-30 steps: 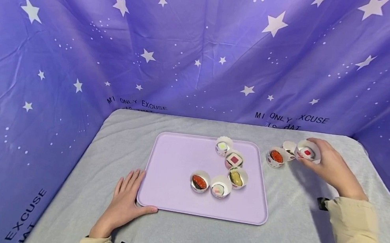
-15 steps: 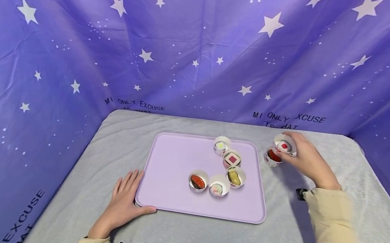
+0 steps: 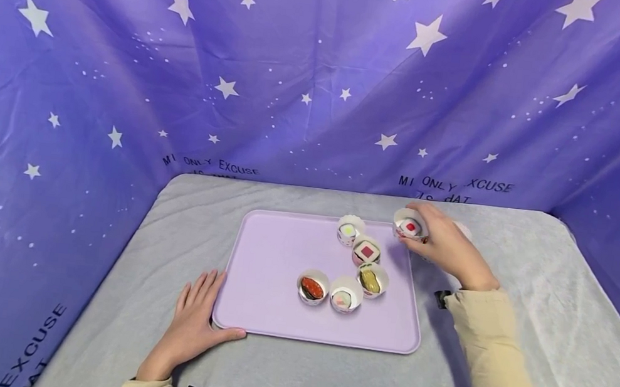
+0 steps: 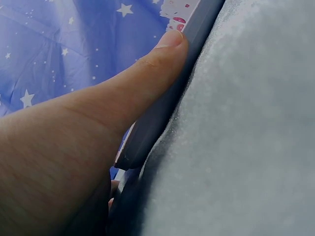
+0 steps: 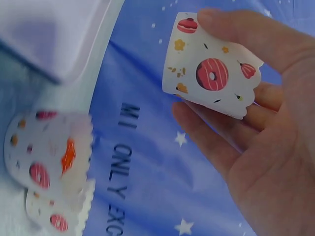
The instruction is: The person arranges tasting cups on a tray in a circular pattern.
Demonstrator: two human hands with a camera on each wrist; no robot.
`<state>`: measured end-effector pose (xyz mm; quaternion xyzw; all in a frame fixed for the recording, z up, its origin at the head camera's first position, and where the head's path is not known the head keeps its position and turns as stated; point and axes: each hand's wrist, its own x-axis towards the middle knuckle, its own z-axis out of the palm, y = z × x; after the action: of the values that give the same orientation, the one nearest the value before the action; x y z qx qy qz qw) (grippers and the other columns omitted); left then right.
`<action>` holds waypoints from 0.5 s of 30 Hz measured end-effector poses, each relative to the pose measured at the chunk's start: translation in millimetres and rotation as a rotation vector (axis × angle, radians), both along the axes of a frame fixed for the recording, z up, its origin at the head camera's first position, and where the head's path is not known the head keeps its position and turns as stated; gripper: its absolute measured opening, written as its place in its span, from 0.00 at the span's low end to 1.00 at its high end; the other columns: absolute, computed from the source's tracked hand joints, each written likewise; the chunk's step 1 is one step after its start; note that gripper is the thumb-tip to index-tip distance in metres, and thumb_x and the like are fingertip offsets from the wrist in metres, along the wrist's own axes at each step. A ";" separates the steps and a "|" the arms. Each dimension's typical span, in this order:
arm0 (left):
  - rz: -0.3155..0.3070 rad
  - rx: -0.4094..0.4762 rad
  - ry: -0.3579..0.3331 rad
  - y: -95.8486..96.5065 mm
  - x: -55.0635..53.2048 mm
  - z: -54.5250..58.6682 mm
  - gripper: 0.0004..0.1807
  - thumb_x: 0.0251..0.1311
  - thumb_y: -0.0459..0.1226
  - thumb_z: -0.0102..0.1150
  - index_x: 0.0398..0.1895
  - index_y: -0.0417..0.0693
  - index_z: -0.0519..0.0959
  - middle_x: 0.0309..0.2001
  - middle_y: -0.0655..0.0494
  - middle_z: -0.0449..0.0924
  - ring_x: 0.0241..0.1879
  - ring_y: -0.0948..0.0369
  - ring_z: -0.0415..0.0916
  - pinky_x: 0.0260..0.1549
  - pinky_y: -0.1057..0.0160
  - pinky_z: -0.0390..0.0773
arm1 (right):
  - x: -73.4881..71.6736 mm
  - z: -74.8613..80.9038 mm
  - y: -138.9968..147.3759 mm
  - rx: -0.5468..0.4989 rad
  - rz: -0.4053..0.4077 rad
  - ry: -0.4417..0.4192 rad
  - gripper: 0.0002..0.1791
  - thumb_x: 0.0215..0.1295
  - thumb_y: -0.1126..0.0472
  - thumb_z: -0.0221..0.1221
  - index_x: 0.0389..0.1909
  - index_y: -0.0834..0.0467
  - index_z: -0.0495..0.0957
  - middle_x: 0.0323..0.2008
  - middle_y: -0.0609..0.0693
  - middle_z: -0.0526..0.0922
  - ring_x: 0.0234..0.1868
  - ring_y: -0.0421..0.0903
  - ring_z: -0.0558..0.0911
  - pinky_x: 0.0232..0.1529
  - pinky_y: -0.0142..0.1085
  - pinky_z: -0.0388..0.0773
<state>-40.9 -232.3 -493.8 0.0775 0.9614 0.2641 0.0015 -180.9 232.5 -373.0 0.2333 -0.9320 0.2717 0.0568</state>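
Right hand [image 3: 446, 249], fingers curled round a small white paper cup printed with doughnuts [image 3: 410, 225] that carries a red-and-white sushi piece, lifted above the far right corner of the flat lilac plastic tray [image 3: 273, 278]. Left hand [image 3: 196, 320] flat on the grey cloth-covered table [image 3: 324, 378] with fingers straight, thumb pressed along the tray's near left edge. On the tray, five more printed paper cups of toy sushi [image 3: 356, 268] clustered toward its right half; behind, a purple star-printed cloth backdrop [image 3: 189, 48].

White doughnut-print paper cup [image 3: 410, 226], red-centred sushi inside, held above tray's [image 3: 274, 265] far-right corner.
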 end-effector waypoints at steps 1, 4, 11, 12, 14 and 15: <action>0.001 0.001 -0.001 -0.1 0.1 -0.2 0.67 0.40 0.70 0.69 0.80 0.48 0.50 0.78 0.39 0.48 0.77 0.41 0.40 0.70 0.36 0.37 | -0.6 0.3 -3.7 0.002 0.010 -0.004 0.34 0.59 0.61 0.69 0.64 0.66 0.68 0.56 0.62 0.76 0.52 0.58 0.79 0.55 0.56 0.75; 0.005 -0.003 -0.018 -0.8 0.6 -1.2 0.68 0.40 0.71 0.68 0.80 0.49 0.49 0.78 0.40 0.47 0.77 0.42 0.39 0.70 0.36 0.36 | -1.7 0.7 -13.9 0.008 0.033 -0.034 0.35 0.60 0.61 0.69 0.65 0.67 0.67 0.59 0.64 0.75 0.56 0.59 0.77 0.59 0.56 0.74; 0.005 -0.002 -0.029 -0.7 1.0 -1.3 0.68 0.40 0.71 0.68 0.80 0.49 0.49 0.78 0.40 0.47 0.78 0.42 0.38 0.70 0.36 0.35 | -2.3 3.0 -35.6 0.023 0.056 -0.090 0.37 0.60 0.58 0.69 0.68 0.65 0.65 0.63 0.63 0.73 0.62 0.60 0.75 0.63 0.56 0.72; 0.005 -0.005 -0.025 -0.6 0.6 -1.3 0.68 0.40 0.71 0.68 0.80 0.49 0.49 0.78 0.40 0.47 0.78 0.42 0.38 0.70 0.36 0.35 | -2.2 3.7 -38.7 0.022 0.062 -0.096 0.38 0.60 0.58 0.69 0.68 0.65 0.65 0.64 0.63 0.73 0.62 0.60 0.75 0.63 0.56 0.71; 0.001 -0.009 -0.012 0.1 0.1 -1.2 0.67 0.40 0.70 0.68 0.80 0.49 0.50 0.78 0.39 0.48 0.77 0.42 0.39 0.70 0.36 0.36 | -2.2 4.8 -44.6 0.021 0.078 -0.103 0.38 0.60 0.58 0.69 0.68 0.65 0.65 0.64 0.63 0.72 0.62 0.60 0.75 0.64 0.56 0.72; -0.001 -0.009 -0.002 0.4 -0.3 -1.3 0.67 0.40 0.70 0.69 0.80 0.49 0.50 0.78 0.39 0.48 0.77 0.41 0.40 0.70 0.35 0.37 | -2.2 5.0 -47.6 0.022 0.086 -0.104 0.38 0.60 0.57 0.69 0.68 0.65 0.65 0.64 0.63 0.72 0.62 0.60 0.75 0.64 0.55 0.72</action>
<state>-41.2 -231.9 -495.1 0.0778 0.9625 0.2599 0.0031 -183.0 184.9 -367.9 0.2595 -0.9256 0.2755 -0.0059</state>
